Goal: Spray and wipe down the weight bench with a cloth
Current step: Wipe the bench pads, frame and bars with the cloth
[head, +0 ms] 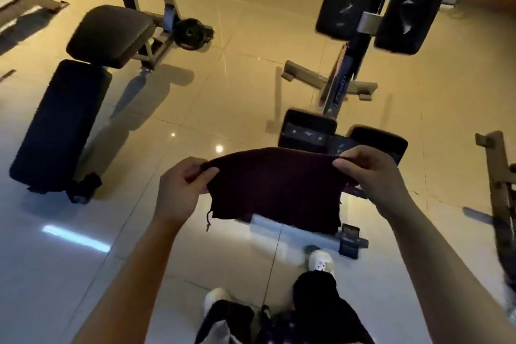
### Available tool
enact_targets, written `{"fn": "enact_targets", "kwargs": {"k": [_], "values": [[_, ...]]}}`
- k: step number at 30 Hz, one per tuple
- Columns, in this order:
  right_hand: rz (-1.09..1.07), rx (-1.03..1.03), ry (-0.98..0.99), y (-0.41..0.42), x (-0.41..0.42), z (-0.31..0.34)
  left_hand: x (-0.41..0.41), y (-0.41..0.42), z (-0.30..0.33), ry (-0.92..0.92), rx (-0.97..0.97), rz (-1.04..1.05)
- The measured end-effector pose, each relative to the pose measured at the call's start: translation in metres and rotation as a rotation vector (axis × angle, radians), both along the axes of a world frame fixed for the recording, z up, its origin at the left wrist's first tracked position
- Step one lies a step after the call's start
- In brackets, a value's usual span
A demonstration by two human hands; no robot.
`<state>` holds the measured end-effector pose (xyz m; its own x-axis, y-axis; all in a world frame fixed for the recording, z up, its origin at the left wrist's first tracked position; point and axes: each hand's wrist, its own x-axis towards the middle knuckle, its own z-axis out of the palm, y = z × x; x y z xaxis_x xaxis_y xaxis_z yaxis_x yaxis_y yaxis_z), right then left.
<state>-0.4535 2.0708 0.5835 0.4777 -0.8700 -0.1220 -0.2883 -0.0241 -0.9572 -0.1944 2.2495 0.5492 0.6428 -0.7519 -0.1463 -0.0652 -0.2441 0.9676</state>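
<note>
Both hands, left [183, 186], right [368, 173], pinching dark frayed cloth [275, 190] taut

Non-task items on tiled floor [237, 98].
Second padded bench [64, 120] at 9 o'clock; weight plate [191, 33] at 11; metal frame [499, 184] at 3.

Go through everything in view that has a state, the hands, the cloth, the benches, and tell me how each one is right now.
left hand: pinching the cloth's upper left corner
right hand: pinching the cloth's upper right corner
cloth: dark, spread between both hands, hanging in the air, touching no bench
bench ahead: pads bare, partly hidden behind the cloth
bench on the left: unoccupied, back pad inclined
</note>
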Motion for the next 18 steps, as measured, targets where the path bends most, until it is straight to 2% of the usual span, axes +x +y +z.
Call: {"fn": "enact_targets", "kwargs": {"k": [3, 5, 7, 10, 13, 18], "values": [[0.006, 0.011, -0.01, -0.023, -0.024, -0.043, -0.017, -0.023, -0.041, 0.114, -0.042, 0.069], [0.036, -0.018, 0.059, -0.04, -0.036, -0.09, -0.031, -0.038, -0.088, 0.157, -0.054, 0.108], [0.044, -0.049, 0.121, -0.053, -0.049, -0.152, -0.047, -0.053, -0.146, 0.13, -0.051, 0.106], [-0.016, -0.015, 0.082, -0.064, -0.062, -0.237, -0.063, -0.063, -0.226, 0.127, -0.056, 0.103], [0.033, 0.008, 0.082, -0.076, -0.069, -0.314, -0.062, -0.07, -0.294, 0.102, -0.075, 0.091], [0.135, 0.007, 0.076, -0.09, -0.07, -0.4, -0.052, -0.082, -0.365, 0.08, -0.16, 0.0]]}}
